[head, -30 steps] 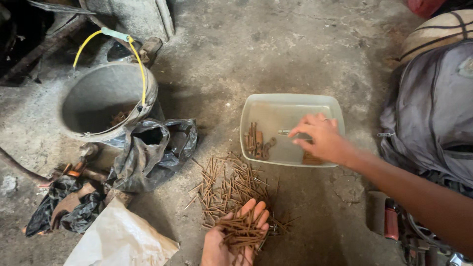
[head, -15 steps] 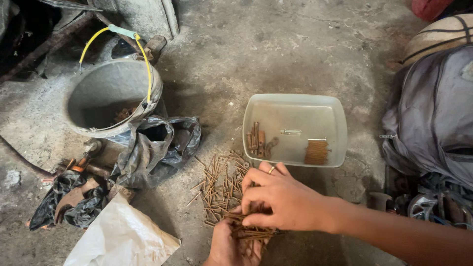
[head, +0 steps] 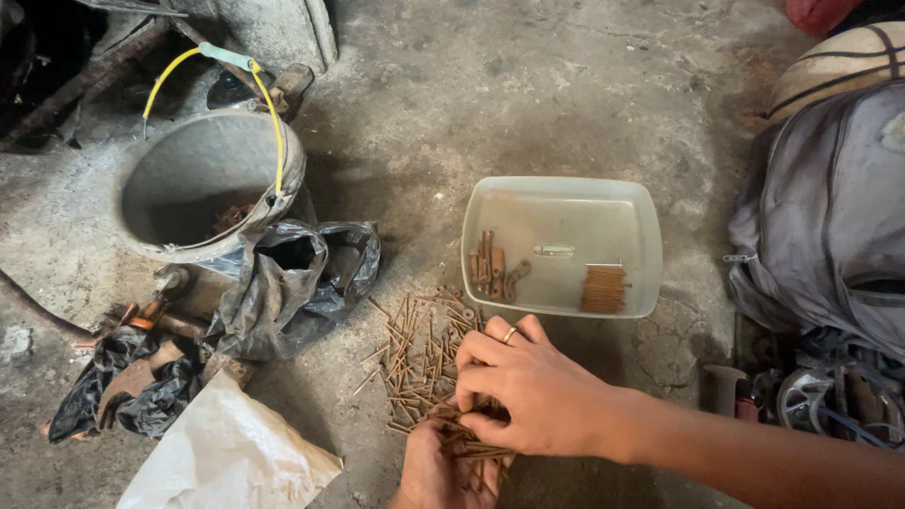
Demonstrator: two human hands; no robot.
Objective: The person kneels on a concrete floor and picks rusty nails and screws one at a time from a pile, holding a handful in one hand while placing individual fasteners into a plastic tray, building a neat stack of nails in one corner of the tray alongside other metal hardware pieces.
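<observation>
A heap of rusty nails (head: 415, 353) lies on the concrete floor. My left hand (head: 429, 471), palm up at the bottom edge, holds a bundle of rusty nails (head: 471, 443). My right hand (head: 523, 386), a ring on one finger, lies over that bundle with its fingers pinching the nails. Beyond the heap stands a translucent plastic tray (head: 566, 203). It holds a neat row of nails (head: 603, 289), a few rusty metal pieces (head: 492, 269) and one pale small part (head: 554, 251).
A grey bucket (head: 203, 188) with a yellow handle stands at the left, rusty bits inside. Black plastic bags (head: 292, 283), a white bag (head: 226, 457) and rusty tools (head: 141, 320) lie around it. A grey backpack (head: 830, 217) and a ball (head: 839, 61) fill the right side.
My right hand left the tray and came down onto the nail bundle in my left hand. A row of nails now lies in the tray's near right corner.
</observation>
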